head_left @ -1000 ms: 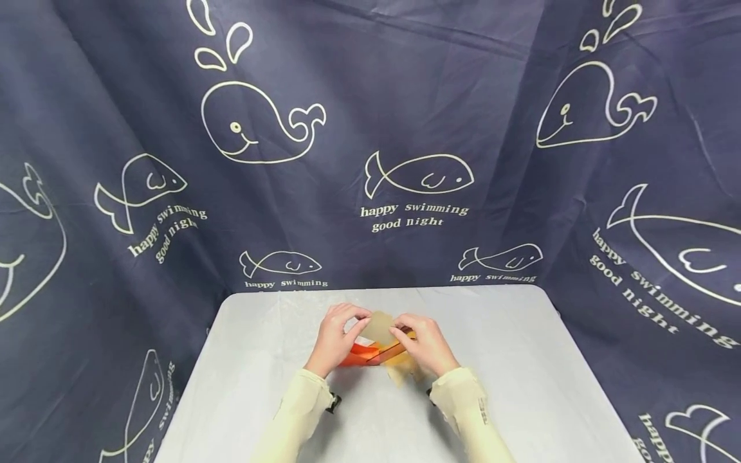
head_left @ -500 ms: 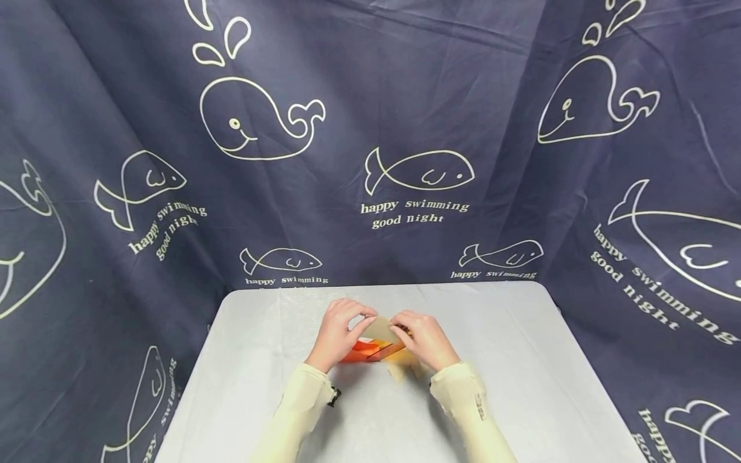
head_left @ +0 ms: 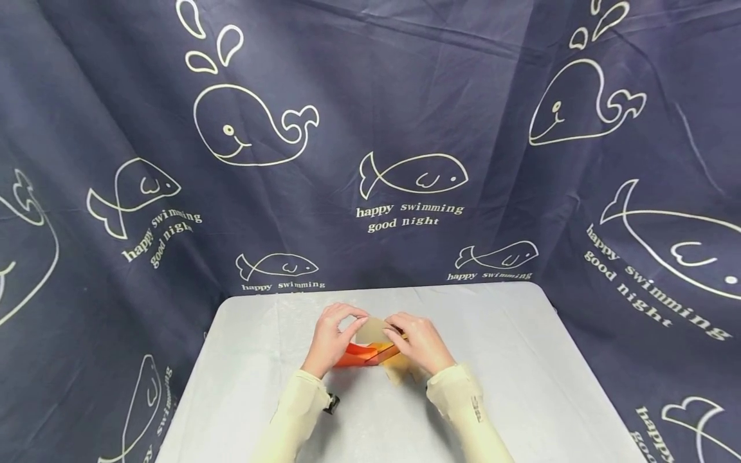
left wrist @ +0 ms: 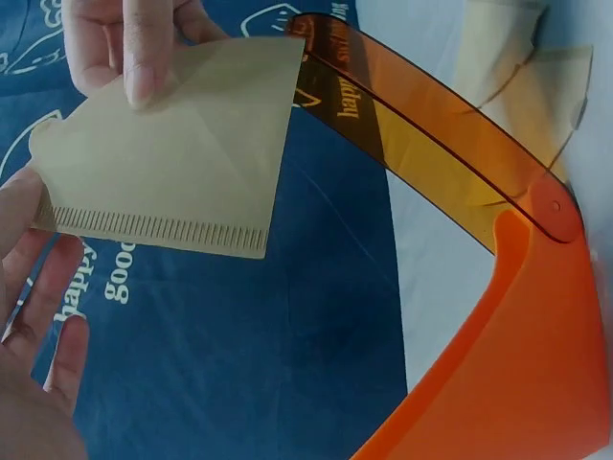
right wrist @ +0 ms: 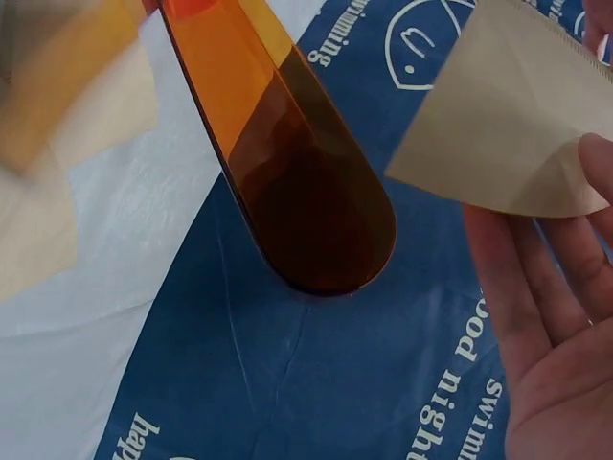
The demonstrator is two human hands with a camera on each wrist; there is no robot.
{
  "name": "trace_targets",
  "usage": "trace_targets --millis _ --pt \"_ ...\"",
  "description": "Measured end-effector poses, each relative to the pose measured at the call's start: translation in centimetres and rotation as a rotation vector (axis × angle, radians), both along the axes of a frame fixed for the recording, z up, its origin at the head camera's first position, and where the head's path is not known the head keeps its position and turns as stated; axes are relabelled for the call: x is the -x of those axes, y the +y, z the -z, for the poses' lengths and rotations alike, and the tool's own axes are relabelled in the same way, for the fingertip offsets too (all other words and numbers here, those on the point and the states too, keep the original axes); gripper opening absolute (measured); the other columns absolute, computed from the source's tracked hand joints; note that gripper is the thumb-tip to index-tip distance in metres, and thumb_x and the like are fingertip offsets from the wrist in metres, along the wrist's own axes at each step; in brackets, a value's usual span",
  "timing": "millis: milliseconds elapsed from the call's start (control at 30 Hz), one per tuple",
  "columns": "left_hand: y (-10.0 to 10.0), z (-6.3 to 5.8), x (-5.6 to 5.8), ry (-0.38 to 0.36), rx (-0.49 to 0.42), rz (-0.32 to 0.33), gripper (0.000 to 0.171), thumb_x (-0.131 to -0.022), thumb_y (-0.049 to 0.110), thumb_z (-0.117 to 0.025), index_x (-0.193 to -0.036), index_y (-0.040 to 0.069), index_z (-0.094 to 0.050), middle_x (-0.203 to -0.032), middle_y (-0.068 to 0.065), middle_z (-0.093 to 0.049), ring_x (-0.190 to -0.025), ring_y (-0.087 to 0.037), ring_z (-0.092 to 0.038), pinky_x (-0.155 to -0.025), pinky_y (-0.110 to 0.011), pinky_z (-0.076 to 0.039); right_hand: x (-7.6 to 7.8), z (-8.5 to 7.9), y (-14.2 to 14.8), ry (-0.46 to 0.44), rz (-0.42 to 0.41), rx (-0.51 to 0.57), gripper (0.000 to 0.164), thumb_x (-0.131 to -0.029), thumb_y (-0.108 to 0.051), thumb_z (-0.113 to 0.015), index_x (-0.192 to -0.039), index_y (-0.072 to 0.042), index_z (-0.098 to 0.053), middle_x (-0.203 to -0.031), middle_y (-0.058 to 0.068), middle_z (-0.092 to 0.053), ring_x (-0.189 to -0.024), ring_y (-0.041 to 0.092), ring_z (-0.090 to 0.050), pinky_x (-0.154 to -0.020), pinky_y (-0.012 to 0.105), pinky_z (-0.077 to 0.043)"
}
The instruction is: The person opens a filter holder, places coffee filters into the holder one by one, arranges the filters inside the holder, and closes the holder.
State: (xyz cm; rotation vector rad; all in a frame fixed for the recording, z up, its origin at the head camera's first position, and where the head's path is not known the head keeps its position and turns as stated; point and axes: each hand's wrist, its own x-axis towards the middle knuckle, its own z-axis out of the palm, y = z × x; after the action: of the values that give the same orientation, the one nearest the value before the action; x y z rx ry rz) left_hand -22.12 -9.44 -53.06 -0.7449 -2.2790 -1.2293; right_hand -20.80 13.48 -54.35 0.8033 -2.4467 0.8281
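The left hand (head_left: pixel 330 335) and right hand (head_left: pixel 421 341) both pinched a tan, fan-shaped paper filter (left wrist: pixel 168 153) with a crimped edge, holding it up off the table. Just beside it was a bright orange plastic container (left wrist: pixel 498 364) with a long, see-through amber lid (left wrist: pixel 421 115) hinged to it. Tan paper pieces (head_left: pixel 398 372) lay near that lid on the pale grey table (head_left: pixel 249 360), and behind hung a navy fabric curtain (head_left: pixel 336 116) printed with whales and fish.

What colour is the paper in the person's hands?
The paper is light brown; it shows best in the left wrist view.
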Motion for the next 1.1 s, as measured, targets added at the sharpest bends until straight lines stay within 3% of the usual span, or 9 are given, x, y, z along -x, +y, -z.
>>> trace_targets --millis 167,367,533,633,733,833,900,1000,1100 --pt "-0.4 0.2 -0.1 -0.031 -0.020 -0.002 0.010 -0.090 0.020 -0.080 -0.099 0.024 -0.079 -0.096 0.014 -0.076 -0.096 -0.011 -0.066 -0.094 -0.036 -0.049 -0.1 -0.2 -0.3 0.037 -0.020 0.051 0.002 -0.093 -0.018 -0.077 -0.093 -0.018 -0.075 -0.085 -0.011 -0.070 -0.072 0.002 -0.061 -0.068 0.025 -0.054" --pt "-0.7 0.6 -0.8 -0.065 -0.042 0.002 0.016 -0.091 0.018 -0.080 -0.106 0.024 -0.078 -0.100 0.010 -0.075 -0.099 -0.012 -0.067 -0.096 -0.036 -0.048 -0.1 0.0 -0.5 0.063 -0.050 0.080 0.009 -0.088 -0.011 -0.081 -0.091 -0.019 -0.077 -0.086 -0.010 -0.072 -0.075 0.004 -0.065 -0.070 0.024 -0.055" --pt "-1.7 0.4 -1.1 -0.154 -0.155 0.042 0.033 -0.096 0.013 -0.071 -0.129 0.019 -0.069 -0.119 0.001 -0.073 -0.117 -0.019 -0.064 -0.107 -0.034 -0.046 0.0 0.1 -0.7 0.082 -0.040 0.097 0.011 -0.085 -0.009 -0.082 -0.091 -0.018 -0.078 -0.085 -0.009 -0.073 -0.076 0.005 -0.068 -0.071 0.026 -0.056" --pt "-2.9 0.7 -1.0 -0.215 -0.261 0.044 0.048 -0.094 -0.001 -0.060 -0.140 0.013 -0.061 -0.129 -0.007 -0.069 -0.125 -0.027 -0.059 -0.111 -0.034 -0.040 0.2 0.1 -0.9 0.089 -0.038 0.104 0.012 -0.084 -0.008 -0.083 -0.091 -0.018 -0.079 -0.085 -0.008 -0.074 -0.076 0.006 -0.069 -0.071 0.026 -0.056" --pt "-4.3 1.6 -0.9 -0.309 -0.358 0.023 0.077 -0.081 -0.015 -0.054 -0.151 0.016 -0.050 -0.140 -0.012 -0.062 -0.132 -0.028 -0.052 -0.114 -0.039 -0.034 0.4 0.2 -1.3 0.083 -0.059 0.101 0.012 -0.084 -0.007 -0.083 -0.091 -0.017 -0.080 -0.085 -0.007 -0.075 -0.076 0.007 -0.069 -0.071 0.026 -0.056" --pt "-5.6 2.8 -0.9 -0.397 -0.371 -0.002 0.100 -0.072 -0.019 -0.051 -0.160 0.026 -0.036 -0.148 -0.011 -0.055 -0.139 -0.027 -0.047 -0.116 -0.046 -0.030 0.6 0.2 -1.8 0.060 -0.077 0.090 0.013 -0.084 -0.006 -0.083 -0.092 -0.016 -0.081 -0.086 -0.006 -0.076 -0.076 0.007 -0.069 -0.071 0.027 -0.057" --pt "-6.1 3.9 -0.8 -0.442 -0.355 -0.010 0.108 -0.070 -0.020 -0.054 -0.162 0.030 -0.030 -0.150 -0.010 -0.052 -0.141 -0.028 -0.046 -0.118 -0.050 -0.029 0.7 0.2 -2.1 0.049 -0.074 0.079 0.014 -0.084 -0.006 -0.083 -0.094 -0.016 -0.081 -0.087 -0.006 -0.077 -0.077 0.008 -0.071 -0.072 0.028 -0.058" --pt "-6.5 5.8 -0.6 -0.463 -0.319 -0.009 0.113 -0.069 -0.021 -0.059 -0.165 0.024 -0.020 -0.152 -0.011 -0.049 -0.144 -0.036 -0.043 -0.119 -0.057 -0.027 1.0 0.4 -2.6 0.038 -0.059 0.070 0.014 -0.084 -0.006 -0.083 -0.095 -0.016 -0.082 -0.088 -0.005 -0.078 -0.079 0.010 -0.073 -0.074 0.030 -0.059" --pt "-6.6 7.3 -0.6 -0.490 -0.265 -0.029 0.116 -0.068 -0.021 -0.062 -0.166 0.020 -0.015 -0.152 -0.013 -0.049 -0.142 -0.037 -0.045 -0.118 -0.056 -0.030 1.2 0.7 -3.2 0.025 -0.045 0.061 0.014 -0.084 -0.007 -0.083 -0.093 -0.017 -0.082 -0.089 -0.005 -0.078 -0.080 0.010 -0.074 -0.076 0.030 -0.060"
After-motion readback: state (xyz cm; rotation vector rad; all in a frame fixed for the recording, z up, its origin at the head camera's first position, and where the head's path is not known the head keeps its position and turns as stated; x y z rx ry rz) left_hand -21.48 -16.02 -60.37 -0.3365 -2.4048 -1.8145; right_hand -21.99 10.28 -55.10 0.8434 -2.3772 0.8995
